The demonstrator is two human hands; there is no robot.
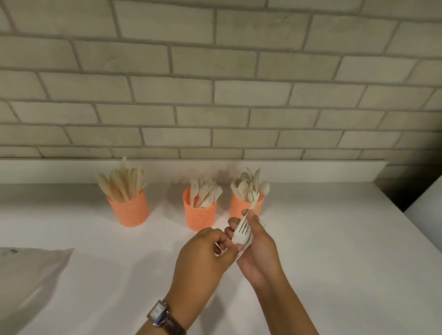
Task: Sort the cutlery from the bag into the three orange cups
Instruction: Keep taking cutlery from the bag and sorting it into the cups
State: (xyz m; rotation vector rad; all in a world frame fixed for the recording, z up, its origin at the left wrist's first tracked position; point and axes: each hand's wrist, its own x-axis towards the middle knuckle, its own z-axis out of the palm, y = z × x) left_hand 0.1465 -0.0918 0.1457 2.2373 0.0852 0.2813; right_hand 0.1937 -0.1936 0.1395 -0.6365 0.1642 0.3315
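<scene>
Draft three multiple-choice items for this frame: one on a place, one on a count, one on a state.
1. Which cup holds the forks? A left, B right, C middle.
2. How many orange cups stand on the counter? A two, B three, C four.
3. What is the right hand doing? A gripping cutlery, B lying flat, C lifting the bag.
Key: C, tines show above the middle cup; B, three stand in a row; A, it is curled round several pieces.
</scene>
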